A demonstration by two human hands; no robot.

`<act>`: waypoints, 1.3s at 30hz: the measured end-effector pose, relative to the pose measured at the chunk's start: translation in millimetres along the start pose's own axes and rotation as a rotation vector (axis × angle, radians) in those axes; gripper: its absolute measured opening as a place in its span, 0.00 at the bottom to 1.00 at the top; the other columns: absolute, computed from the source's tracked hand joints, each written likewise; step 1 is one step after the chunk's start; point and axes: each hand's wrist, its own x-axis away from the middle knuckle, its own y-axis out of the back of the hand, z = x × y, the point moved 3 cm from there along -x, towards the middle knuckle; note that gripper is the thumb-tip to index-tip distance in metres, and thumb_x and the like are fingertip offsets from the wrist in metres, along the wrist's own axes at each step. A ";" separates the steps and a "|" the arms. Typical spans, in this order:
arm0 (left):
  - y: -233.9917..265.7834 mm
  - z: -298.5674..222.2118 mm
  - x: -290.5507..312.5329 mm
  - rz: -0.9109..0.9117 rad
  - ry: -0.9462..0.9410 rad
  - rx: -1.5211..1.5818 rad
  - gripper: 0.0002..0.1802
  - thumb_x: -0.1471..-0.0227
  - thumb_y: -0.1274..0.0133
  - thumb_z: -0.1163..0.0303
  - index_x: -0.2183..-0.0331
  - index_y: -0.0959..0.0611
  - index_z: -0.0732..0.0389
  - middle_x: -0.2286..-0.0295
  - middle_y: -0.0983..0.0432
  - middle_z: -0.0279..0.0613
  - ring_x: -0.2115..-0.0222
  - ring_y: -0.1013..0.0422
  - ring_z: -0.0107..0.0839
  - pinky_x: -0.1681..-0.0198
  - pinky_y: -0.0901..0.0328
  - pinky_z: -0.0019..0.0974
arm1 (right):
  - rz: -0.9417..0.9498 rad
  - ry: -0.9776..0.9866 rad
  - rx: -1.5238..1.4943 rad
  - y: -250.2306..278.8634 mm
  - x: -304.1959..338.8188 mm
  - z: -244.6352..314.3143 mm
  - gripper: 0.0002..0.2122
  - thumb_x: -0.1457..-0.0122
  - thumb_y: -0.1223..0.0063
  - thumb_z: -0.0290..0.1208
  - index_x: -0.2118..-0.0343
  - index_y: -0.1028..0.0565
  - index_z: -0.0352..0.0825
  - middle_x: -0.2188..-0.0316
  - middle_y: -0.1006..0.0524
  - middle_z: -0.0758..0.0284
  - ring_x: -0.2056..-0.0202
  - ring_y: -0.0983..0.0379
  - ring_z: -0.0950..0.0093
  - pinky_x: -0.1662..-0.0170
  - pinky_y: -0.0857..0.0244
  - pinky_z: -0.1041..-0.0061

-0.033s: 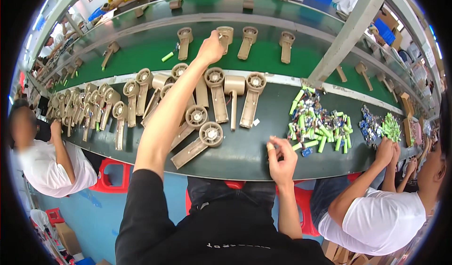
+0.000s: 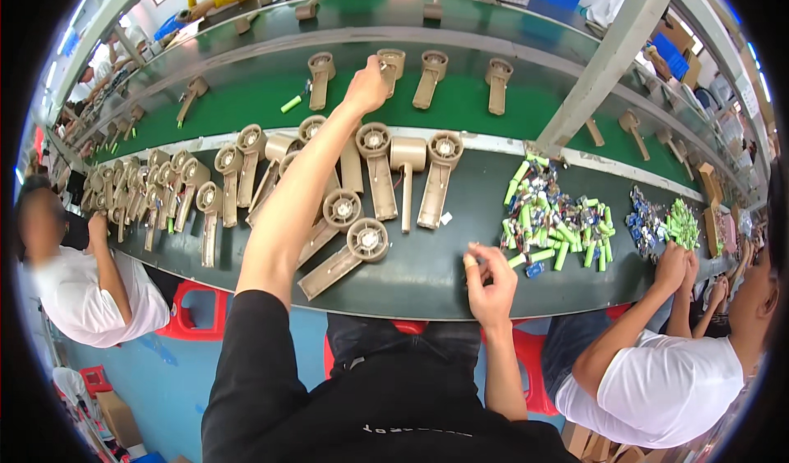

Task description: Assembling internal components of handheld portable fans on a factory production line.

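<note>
My left hand [image 2: 367,87] reaches across to the green conveyor belt and closes on a beige handheld fan housing [image 2: 393,62], whose round head shows past my fingers. On the dark worktable, my right hand [image 2: 491,284] rests with fingers curled and thumb near the fingertips; anything between them is too small to make out. Beside it on the right lies a heap of green battery cells with blue circuit boards [image 2: 552,220]. Under my left forearm are several more fan housings, one tilted nearest me [image 2: 335,272]. A capped housing with a narrow handle [image 2: 408,155] stands among them.
Other housings ride the belt [image 2: 460,109], one with a green cell [image 2: 291,104] beside it. A slanted metal post [image 2: 604,60] rises at the right. Co-workers sit at both sides; the right one's hands [image 2: 675,266] touch another battery pile [image 2: 682,223]. Red stools [image 2: 197,319] stand below.
</note>
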 end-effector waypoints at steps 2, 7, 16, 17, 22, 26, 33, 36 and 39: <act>-20.6 16.8 -18.5 0.047 0.038 -0.027 0.26 0.48 0.54 0.72 0.47 0.35 0.67 0.59 0.25 0.71 0.55 0.29 0.63 0.51 0.34 0.55 | 0.025 -0.030 0.011 2.0 -1.5 -1.7 0.07 0.45 0.42 0.16 0.63 0.22 0.28 0.71 0.23 0.68 0.82 0.38 0.88 0.79 0.45 0.86; -27.7 13.4 -46.1 0.237 0.225 -0.389 0.38 0.52 0.46 0.62 0.41 0.36 0.61 0.44 0.35 0.60 0.42 0.38 0.55 0.40 0.45 0.57 | 0.019 -0.058 0.009 5.3 -3.5 -6.2 0.06 0.45 0.42 0.16 0.64 0.22 0.28 0.69 0.21 0.67 0.82 0.38 0.88 0.80 0.45 0.86; -86.2 -36.0 -93.7 0.125 -0.109 -0.317 0.30 0.49 0.45 0.58 0.46 0.28 0.58 0.46 0.33 0.57 0.45 0.36 0.56 0.42 0.45 0.60 | 0.025 0.001 -0.008 20.3 -15.3 8.5 0.06 0.45 0.41 0.18 0.64 0.21 0.30 0.70 0.22 0.66 0.80 0.34 0.84 0.75 0.40 0.84; -89.6 -31.7 -96.5 0.136 -0.076 -0.414 0.29 0.50 0.45 0.58 0.47 0.27 0.58 0.47 0.32 0.57 0.46 0.35 0.56 0.43 0.44 0.60 | -0.020 -0.060 0.044 33.9 -29.0 6.5 0.05 0.45 0.41 0.19 0.65 0.21 0.30 0.70 0.21 0.67 0.78 0.33 0.84 0.72 0.39 0.83; -53.1 -65.7 -77.6 0.023 -0.127 -0.314 0.27 0.55 0.41 0.61 0.51 0.22 0.58 0.51 0.30 0.56 0.48 0.32 0.53 0.46 0.37 0.53 | -0.231 -0.042 0.741 132.2 -164.7 -57.3 0.14 0.45 0.43 0.29 0.56 0.22 0.32 0.60 0.20 0.57 0.58 0.23 0.63 0.51 0.32 0.67; 19.6 -133.6 -8.9 -0.131 -0.299 -0.124 0.32 0.61 0.39 0.59 0.52 0.19 0.65 0.58 0.26 0.56 0.53 0.29 0.51 0.50 0.33 0.45 | 0.058 -0.155 0.835 152.6 -222.0 -119.1 0.19 0.47 0.42 0.29 0.51 0.25 0.35 0.51 0.24 0.55 0.49 0.27 0.59 0.42 0.38 0.64; 63.6 -188.0 194.2 0.045 -0.439 0.092 0.28 0.60 0.38 0.70 0.54 0.22 0.67 0.64 0.30 0.53 0.59 0.31 0.52 0.54 0.34 0.48 | 0.026 -0.106 0.673 138.7 -201.0 -93.2 0.17 0.48 0.38 0.32 0.55 0.24 0.33 0.65 0.19 0.62 0.64 0.21 0.70 0.57 0.29 0.72; 28.6 -179.3 253.7 0.107 -0.428 0.123 0.32 0.62 0.36 0.71 0.52 0.24 0.70 0.60 0.33 0.52 0.58 0.33 0.48 0.55 0.37 0.46 | 0.017 -0.082 0.478 133.8 -176.6 -46.6 0.20 0.49 0.34 0.34 0.54 0.24 0.33 0.66 0.22 0.68 0.67 0.25 0.79 0.60 0.30 0.77; -7.3 -167.6 280.2 0.125 -0.390 0.069 0.33 0.61 0.36 0.71 0.50 0.25 0.69 0.59 0.33 0.52 0.57 0.34 0.48 0.55 0.39 0.45 | 0.008 -0.113 0.304 124.1 -150.5 0.7 0.21 0.50 0.32 0.32 0.53 0.24 0.32 0.65 0.25 0.71 0.69 0.30 0.83 0.62 0.32 0.81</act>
